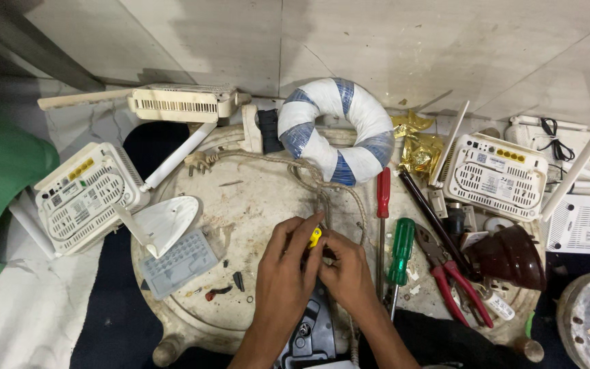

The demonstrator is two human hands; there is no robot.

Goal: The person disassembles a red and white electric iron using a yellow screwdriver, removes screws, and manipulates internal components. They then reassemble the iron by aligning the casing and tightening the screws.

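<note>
Fingers (312, 232) of both hands were brought together over a small yellow-tipped part (315, 236), which was pinched between them at the middle of the round, worn cream table (254, 198). The left hand (283, 273) was curled from the left, the right hand (347, 270) from the right, fingertips touching around the part; what lay beneath the palms could not be told. Just below the fingers, a dark grey plastic housing (312, 335) was partly covered by the wrists.

Directly beyond the fingers, a frayed beige cord (322, 188) was looped and knotted, its plug end (198, 161) lying up and to the left. Farther beyond, a white ring wrapped with blue tape (336, 130) was resting at the table's far edge. Just to the right of the fingers, a red-handled screwdriver (382, 195) and a green-handled screwdriver (400, 251) were laid side by side, with red-handled pliers (455, 277) farther right. To the left of the fingers, a white iron-shaped plastic cover (165, 222) and a grey dimpled plastic panel (179, 263) were lying close together. A white router with antennas (83, 195) was set well to the left, another white router (496, 176) well to the right.
</note>
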